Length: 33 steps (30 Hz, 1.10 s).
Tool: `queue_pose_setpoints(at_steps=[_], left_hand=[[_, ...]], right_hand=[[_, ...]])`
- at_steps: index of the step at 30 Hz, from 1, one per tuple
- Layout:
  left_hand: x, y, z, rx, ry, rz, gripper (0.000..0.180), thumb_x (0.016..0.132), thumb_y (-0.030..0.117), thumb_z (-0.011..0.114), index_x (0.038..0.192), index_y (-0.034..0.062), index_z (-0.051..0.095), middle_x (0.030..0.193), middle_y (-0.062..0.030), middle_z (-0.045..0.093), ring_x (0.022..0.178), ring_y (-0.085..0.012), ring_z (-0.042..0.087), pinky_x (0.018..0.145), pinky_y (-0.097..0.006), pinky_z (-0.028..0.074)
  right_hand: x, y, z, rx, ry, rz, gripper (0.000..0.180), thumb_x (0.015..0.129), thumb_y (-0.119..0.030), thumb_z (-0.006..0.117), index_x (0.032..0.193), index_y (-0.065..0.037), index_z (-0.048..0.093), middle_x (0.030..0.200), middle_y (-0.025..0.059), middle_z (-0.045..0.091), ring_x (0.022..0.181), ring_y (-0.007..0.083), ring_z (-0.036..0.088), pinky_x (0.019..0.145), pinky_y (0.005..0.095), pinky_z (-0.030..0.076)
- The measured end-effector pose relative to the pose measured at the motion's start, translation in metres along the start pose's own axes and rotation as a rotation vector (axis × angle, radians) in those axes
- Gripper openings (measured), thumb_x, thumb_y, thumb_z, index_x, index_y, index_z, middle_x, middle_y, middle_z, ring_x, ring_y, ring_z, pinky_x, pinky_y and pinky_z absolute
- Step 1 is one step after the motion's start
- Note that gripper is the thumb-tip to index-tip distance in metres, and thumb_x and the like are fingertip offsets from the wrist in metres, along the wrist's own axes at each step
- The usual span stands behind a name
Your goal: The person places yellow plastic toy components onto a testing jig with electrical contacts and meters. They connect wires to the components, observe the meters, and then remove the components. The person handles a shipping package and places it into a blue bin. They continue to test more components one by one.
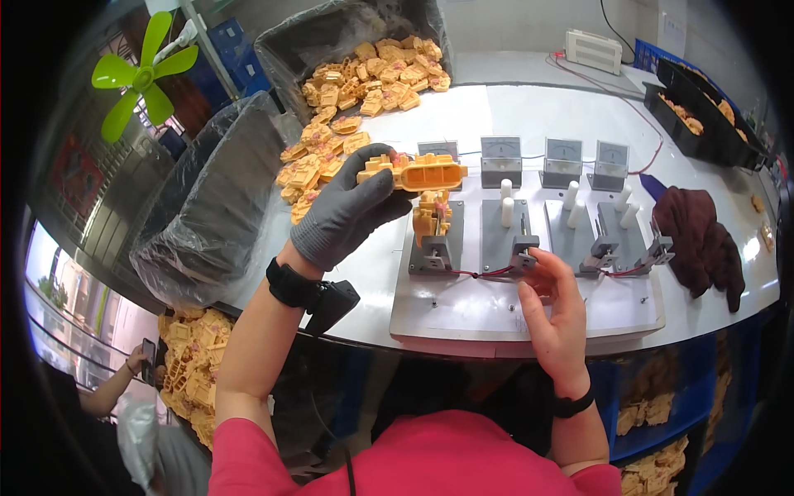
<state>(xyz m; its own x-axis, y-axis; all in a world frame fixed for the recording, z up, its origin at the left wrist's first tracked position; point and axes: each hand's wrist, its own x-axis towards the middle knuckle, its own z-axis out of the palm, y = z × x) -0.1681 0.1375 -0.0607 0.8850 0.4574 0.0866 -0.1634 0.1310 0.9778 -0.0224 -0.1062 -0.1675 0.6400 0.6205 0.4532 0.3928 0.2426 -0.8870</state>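
Left hand (351,207), grey-gloved, mid-frame: thumb and fingers pinching a yellow housing (434,174), held aloft, open cavities toward the camera. Right hand (552,310), bare, right of centre: fingers loosely curled, thumb apart, nothing in grip. Index fingertip at the second clamp (523,250); contact or just short of it, can't tell from this angle.

Mounted housing (432,217) stands in the first fixture, right below the held one. Risks, my judgement: lowering the left hand could knock the two together; a loose pinch could drop the held part on the white pegs (507,212). Red wires (494,274) run by the right fingertips, so a careless sweep could snag them. Housing pile (318,161), upper left, looks loose; an elbow bump could spill it.
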Motion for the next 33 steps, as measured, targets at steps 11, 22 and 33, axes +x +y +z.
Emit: queue_pose_setpoints(at_steps=[11, 22, 33], left_hand=[[0.011, 0.004, 0.004, -0.002, -0.027, 0.043, 0.046, 0.097, 0.029, 0.059, 0.135, 0.0075, 0.043, 0.121, -0.0118, 0.054, 0.112, -0.0201, 0.058, 0.099, -0.034, 0.05], [0.039, 0.026, 0.038, 0.489, -0.072, 0.049, 0.047, 0.094, 0.022, 0.065, 0.134, 0.0048, 0.047, 0.124, -0.0097, 0.055, 0.113, -0.0166, 0.057, 0.099, -0.029, 0.049], [0.08, 0.005, 0.064, 1.292, -0.274, 0.415, 0.041, 0.076, 0.014, 0.081, 0.112, 0.011, 0.062, 0.122, -0.0087, 0.049, 0.114, -0.0214, 0.053, 0.099, -0.032, 0.047]], right_hand=[[0.0, -0.003, 0.0, 0.029, -0.026, 0.0, 0.04, 0.087, -0.006, 0.065, 0.126, -0.006, 0.056, 0.104, 0.0087, 0.062, 0.089, 0.0169, 0.062, 0.077, 0.0292, 0.048], [0.001, -0.002, -0.002, 0.026, -0.028, 0.019, 0.041, 0.088, -0.007, 0.065, 0.128, -0.006, 0.055, 0.106, 0.0082, 0.062, 0.09, 0.0158, 0.062, 0.077, 0.0289, 0.048], [0.002, -0.001, -0.004, 0.033, -0.042, -0.009, 0.042, 0.088, -0.008, 0.064, 0.128, -0.007, 0.055, 0.106, 0.0085, 0.061, 0.089, 0.0163, 0.061, 0.076, 0.0294, 0.047]])
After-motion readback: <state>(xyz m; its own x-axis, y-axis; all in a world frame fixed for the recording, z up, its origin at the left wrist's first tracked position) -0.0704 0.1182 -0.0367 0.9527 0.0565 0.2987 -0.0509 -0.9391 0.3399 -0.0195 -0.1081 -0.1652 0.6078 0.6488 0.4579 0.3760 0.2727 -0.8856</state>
